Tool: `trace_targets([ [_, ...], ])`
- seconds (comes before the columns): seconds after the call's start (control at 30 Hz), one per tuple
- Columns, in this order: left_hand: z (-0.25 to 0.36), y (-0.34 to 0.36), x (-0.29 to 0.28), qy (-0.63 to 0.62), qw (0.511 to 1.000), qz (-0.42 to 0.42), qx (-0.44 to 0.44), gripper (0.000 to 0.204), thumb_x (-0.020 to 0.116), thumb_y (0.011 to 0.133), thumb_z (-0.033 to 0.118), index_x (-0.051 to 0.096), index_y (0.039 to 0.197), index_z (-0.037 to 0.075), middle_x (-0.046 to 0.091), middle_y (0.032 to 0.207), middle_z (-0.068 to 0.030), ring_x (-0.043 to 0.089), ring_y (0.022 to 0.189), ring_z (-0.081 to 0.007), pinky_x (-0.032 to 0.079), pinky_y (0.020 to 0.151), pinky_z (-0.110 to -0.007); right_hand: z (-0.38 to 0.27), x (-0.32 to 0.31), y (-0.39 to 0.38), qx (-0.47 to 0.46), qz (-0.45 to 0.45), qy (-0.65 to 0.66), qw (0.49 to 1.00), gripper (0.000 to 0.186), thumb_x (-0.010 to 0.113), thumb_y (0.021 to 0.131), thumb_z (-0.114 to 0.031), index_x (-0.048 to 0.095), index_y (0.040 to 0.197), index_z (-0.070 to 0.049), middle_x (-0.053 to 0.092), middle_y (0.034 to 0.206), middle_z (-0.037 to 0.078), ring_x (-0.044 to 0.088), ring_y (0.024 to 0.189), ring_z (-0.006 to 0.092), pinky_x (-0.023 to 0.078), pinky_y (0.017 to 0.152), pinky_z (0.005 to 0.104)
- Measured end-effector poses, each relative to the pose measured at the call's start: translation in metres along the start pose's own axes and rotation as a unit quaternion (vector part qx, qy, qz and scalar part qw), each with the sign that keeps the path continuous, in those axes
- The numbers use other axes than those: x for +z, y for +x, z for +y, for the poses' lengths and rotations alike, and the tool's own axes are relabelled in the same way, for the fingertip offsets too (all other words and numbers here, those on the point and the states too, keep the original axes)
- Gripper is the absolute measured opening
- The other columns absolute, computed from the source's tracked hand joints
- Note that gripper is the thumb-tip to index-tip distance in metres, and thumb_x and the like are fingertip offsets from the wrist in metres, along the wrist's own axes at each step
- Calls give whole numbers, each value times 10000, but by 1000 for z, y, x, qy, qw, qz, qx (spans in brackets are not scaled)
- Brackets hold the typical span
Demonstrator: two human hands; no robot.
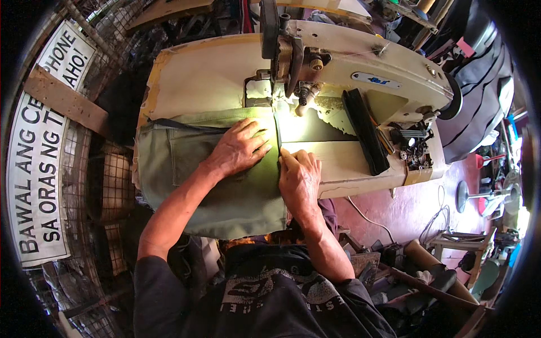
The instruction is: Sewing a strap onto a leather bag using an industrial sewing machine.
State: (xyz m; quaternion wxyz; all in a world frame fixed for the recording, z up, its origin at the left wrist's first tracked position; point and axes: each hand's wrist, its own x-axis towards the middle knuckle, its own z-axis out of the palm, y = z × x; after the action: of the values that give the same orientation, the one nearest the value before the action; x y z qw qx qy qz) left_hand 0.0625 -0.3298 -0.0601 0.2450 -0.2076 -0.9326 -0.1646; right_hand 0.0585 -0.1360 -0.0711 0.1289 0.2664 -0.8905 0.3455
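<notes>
A green fabric piece [225,191] with a sewn pocket lies on the cream sewing machine table [197,73], hanging over its near edge. My left hand [239,147] presses flat on the fabric, fingers spread toward the needle. My right hand [298,177] rests on the fabric's right edge, fingers pinching the hem in line with the presser foot [277,96]. The sewing machine [360,62] stands at the back right, its lamp lighting the needle area.
A black flat bar [366,132] and small metal parts [414,149] lie on the table's right side. A wire mesh wall with a white lettered sign [39,146] stands at the left. Stools, cables and clutter fill the reddish floor [406,208] at the right.
</notes>
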Motion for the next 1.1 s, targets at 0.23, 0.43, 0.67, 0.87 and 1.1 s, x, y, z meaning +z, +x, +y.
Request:
trace_targets([
  [0.23, -5, 1, -1, -30, 999, -12, 1, 187, 695, 854, 124, 700, 1001, 9, 646, 1097, -126, 611, 1062, -313, 513, 952, -400, -1, 2, 1, -33, -30, -55, 997, 159, 586, 843, -88, 647, 988, -67, 542, 851, 99, 539, 856, 294, 406, 772, 429],
  [0.43, -12, 13, 1, 67, 996, -19, 49, 279, 587, 908, 157, 647, 1125, -9, 629, 1193, -122, 544, 1192, -261, 409, 1071, -415, 0, -2, 1, -54, -43, -65, 996, 183, 581, 828, -76, 630, 1003, -56, 532, 859, 102, 535, 851, 291, 408, 768, 424],
  [0.67, -12, 16, -1, 25, 999, -39, 16, 290, 600, 905, 141, 662, 1156, 10, 643, 1244, -138, 567, 1196, -284, 436, 1048, -409, 1, -2, 4, -64, -57, -60, 995, 214, 585, 830, -57, 625, 1039, -38, 524, 857, 107, 532, 844, 283, 408, 752, 418],
  [0.87, -17, 16, 2, 18, 999, -42, 19, 313, 627, 879, 133, 659, 1159, -2, 645, 1233, -144, 567, 1211, -299, 443, 1051, -415, -2, -4, 8, -66, -81, -68, 992, 229, 579, 827, -52, 623, 1050, -25, 520, 846, 114, 531, 831, 293, 413, 743, 422],
  [1.1, -29, 23, -1, 4, 998, -57, 15, 298, 636, 868, 126, 655, 1134, -5, 638, 1197, -158, 568, 1209, -300, 445, 1051, -419, 0, 4, 18, -78, -69, -78, 991, 315, 580, 820, -55, 627, 1127, 0, 534, 865, 117, 529, 832, 293, 410, 737, 418],
])
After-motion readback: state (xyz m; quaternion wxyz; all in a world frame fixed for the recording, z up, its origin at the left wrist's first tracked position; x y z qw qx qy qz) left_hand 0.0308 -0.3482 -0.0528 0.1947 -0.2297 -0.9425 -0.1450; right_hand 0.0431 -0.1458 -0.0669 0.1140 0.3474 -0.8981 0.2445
